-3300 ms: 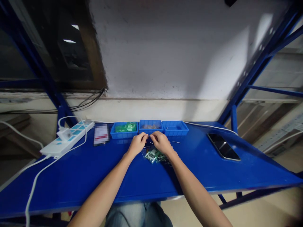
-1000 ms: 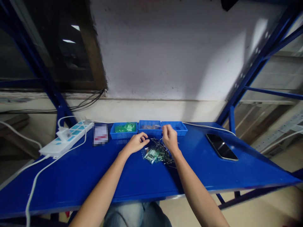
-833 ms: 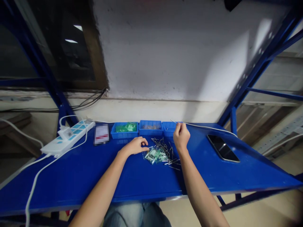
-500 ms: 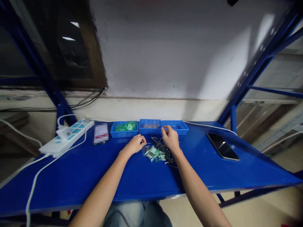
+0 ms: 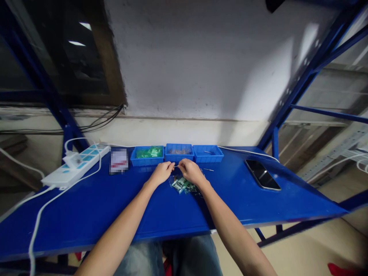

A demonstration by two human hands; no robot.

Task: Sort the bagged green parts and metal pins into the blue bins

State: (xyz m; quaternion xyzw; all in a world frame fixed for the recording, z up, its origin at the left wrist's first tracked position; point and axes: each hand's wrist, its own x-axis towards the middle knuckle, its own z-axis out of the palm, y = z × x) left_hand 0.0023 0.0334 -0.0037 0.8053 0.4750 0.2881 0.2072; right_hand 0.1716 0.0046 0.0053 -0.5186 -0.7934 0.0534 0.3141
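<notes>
Fingers (image 5: 170,166) of the left hand (image 5: 161,174) and right hand (image 5: 193,172) are clamped on a rod (image 5: 176,166) (thin and rather blurred) between them, on the near side of the middle bin (image 5: 171,157). Packets (image 5: 179,184) lie nearer, partly hidden by the right hand; a phone (image 5: 262,174) lies well right.

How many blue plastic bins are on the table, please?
3, side by side: left rectangular blue plastic bin, middle rectangular blue plastic bin, right rectangular blue plastic bin.
</notes>
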